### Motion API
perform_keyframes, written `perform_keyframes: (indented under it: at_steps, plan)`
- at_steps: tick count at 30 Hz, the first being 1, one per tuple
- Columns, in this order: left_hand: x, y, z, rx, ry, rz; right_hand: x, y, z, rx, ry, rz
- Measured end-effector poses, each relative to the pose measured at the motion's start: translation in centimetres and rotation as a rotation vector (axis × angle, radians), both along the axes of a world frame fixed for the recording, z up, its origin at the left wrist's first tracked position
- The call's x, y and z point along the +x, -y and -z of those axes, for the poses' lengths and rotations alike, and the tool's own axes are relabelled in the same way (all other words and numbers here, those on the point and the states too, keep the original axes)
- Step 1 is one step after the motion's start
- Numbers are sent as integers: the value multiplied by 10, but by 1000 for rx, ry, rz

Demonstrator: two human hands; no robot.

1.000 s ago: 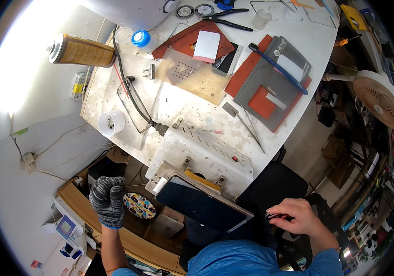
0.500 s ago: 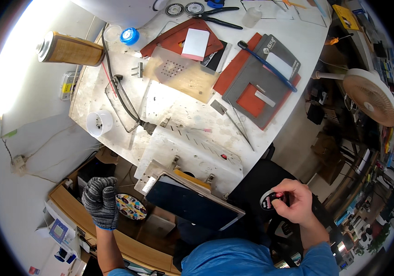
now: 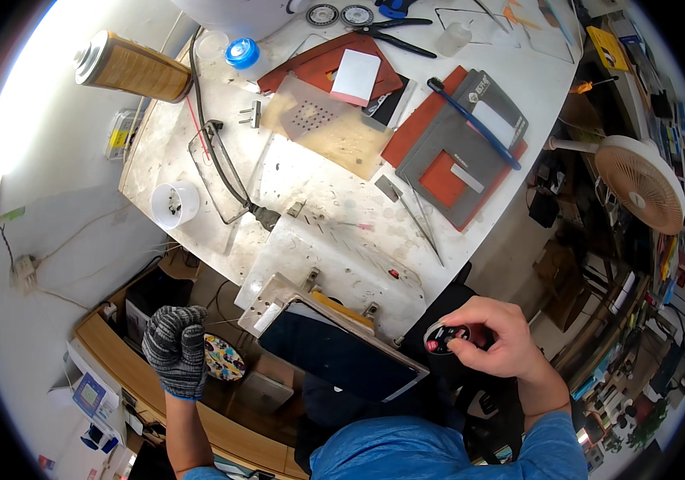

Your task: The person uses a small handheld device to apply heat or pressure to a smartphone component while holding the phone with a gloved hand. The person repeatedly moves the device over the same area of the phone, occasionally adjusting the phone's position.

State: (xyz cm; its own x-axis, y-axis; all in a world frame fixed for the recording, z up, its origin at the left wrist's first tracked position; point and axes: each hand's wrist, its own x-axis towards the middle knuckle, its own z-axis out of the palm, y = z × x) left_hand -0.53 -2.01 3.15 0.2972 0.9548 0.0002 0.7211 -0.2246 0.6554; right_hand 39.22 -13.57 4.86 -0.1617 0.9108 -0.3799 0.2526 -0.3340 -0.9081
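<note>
Grey-gloved, the left hand point(image 3: 174, 349) is clenched, any contents hidden; well apart, a spool point(image 3: 439, 339) is pinched by the right hand point(image 3: 500, 340) near the screen point(image 3: 333, 352), which could be scratched if bumped by it.

Round spool point(image 3: 438, 340), black and red with a pale rim, tilted between the right fingers point(image 3: 474, 313)

Bright scene, strong glare along left wall point(image 3: 62, 160).
Desk point(image 3: 294, 172) well lit; lower middle dimmer; edges bent, corners black.
</note>
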Motion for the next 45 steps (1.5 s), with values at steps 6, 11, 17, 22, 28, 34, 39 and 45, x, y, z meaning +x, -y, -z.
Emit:
perform_keyframes:
  at_steps: [6,11,17,22,28,34,39,45]
  plan:
    - [1,-1,1,38,24,-10,-17,-8,11,134,-17,-92]
    - [1,-3,0,25,-35,3,-27,-18,11,172,-112,-109]
    - [3,-2,1,47,-51,6,-26,-17,3,-17,-129,77]
    - [2,-1,5,65,-23,-14,-23,-25,8,198,8,-58]
    - [1,-3,3,23,-21,-2,-35,-26,11,145,-99,-53]
    - [2,-2,2,65,-25,27,-37,-32,2,34,-72,-62]
    - [2,-3,0,45,-54,42,-40,-32,12,191,-21,-70]
    - [0,-4,1,44,-34,75,-53,-41,17,175,-144,9]
